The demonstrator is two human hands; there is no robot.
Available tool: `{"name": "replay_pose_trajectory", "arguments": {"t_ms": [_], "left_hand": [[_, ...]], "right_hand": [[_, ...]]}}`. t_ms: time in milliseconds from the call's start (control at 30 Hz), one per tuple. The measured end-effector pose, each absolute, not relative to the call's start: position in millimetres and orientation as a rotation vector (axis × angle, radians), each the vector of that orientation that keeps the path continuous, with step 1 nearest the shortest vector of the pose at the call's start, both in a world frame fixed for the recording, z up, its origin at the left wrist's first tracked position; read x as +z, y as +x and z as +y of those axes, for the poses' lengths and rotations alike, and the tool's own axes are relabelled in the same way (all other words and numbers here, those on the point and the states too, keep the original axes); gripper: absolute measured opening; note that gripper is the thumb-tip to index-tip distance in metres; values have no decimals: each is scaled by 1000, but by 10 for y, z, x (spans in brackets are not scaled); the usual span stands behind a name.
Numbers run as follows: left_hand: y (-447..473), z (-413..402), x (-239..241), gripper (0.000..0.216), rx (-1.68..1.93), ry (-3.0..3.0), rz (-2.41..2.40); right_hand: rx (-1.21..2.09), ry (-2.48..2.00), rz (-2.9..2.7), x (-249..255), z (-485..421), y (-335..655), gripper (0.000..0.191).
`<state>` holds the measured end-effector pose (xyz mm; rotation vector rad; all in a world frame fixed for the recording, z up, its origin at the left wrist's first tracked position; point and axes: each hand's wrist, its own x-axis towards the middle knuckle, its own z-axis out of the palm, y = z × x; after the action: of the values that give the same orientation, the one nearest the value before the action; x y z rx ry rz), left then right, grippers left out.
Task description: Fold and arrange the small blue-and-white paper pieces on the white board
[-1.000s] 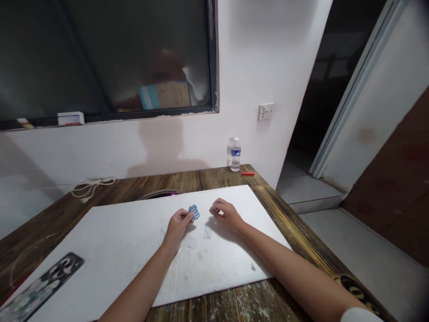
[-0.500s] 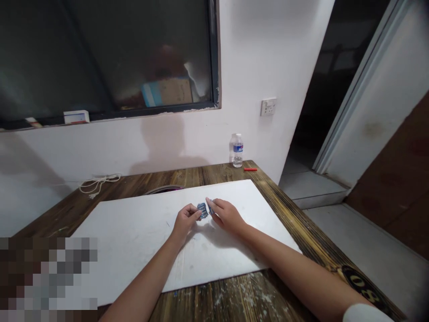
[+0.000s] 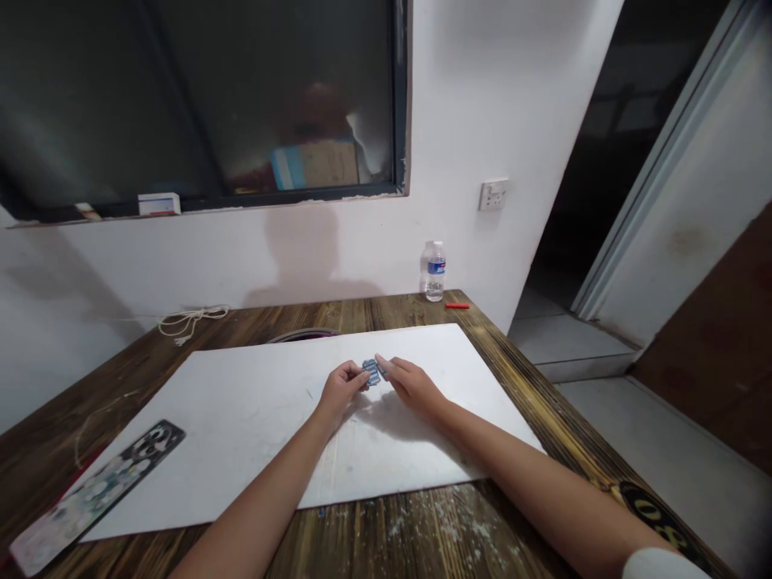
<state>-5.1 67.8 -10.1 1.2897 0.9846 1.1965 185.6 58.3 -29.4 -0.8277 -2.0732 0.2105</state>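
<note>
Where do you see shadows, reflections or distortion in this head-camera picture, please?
Head view: soft shadow under both hands on the white rectangular board; a person's shadow on the white wall; faint reflections in the dark window pane; door frame leans, wide-angle.

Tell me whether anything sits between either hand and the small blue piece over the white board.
Nothing visible does. The left hand and right hand both pinch the small blue piece directly, just above the white board.
</note>
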Motion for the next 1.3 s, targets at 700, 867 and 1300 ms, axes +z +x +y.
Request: {"name": "replay_pose_trajectory", "arguments": {"t_ms": [700,867,1300], "left_hand": [[-91,669,-135,32,1128,1460,935],[-68,688,-96,32,1313,1339,1024],[-61,691,-89,29,1330,1312,1061]], "right_hand": [[1037,-955,-1636,-321,750,1891,30],[470,-1197,-2175,-225,723,1969,37],[447,-1507,-2315,-29,505,1802,20]]}}
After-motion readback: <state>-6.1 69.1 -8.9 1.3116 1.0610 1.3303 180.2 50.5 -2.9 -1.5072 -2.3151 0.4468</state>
